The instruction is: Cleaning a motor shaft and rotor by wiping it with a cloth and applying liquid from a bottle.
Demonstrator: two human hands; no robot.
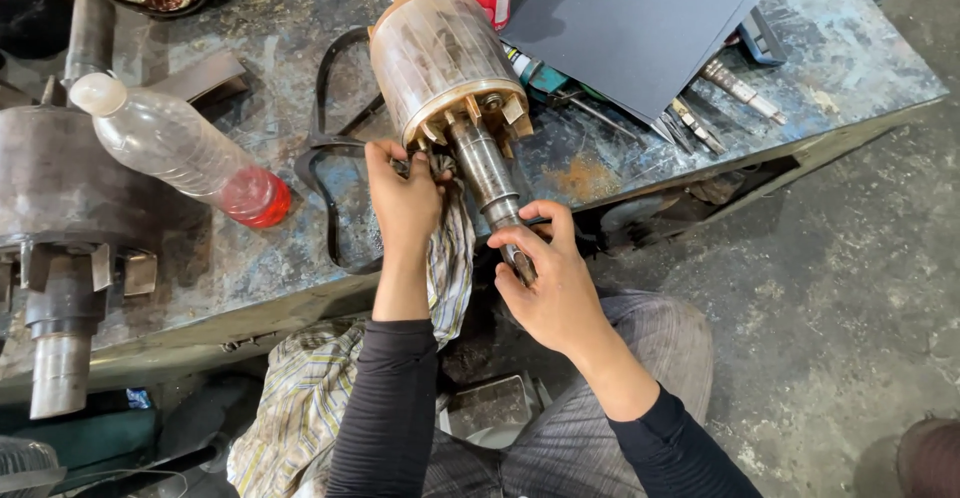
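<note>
— Rusty workbench (250, 258) carried what?
— Beyond the fingers, a worn rotor (445, 63); left, a plastic bottle (175, 143).
— And the hands?
— Left hand (403, 203) pinched a checked rag (455, 258) against it; right hand (550, 278) curled round its shaft (490, 178).

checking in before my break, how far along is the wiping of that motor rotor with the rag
Done: the brown cylindrical motor rotor lies on the worn metal bench, its barrel looking fairly clean. In hand: the left hand presses a striped cloth rag against the rotor's finned end, while the right hand grips the steel shaft tip. Left: the shaft appears dull and smudged, so it likely needs wiping.
</note>
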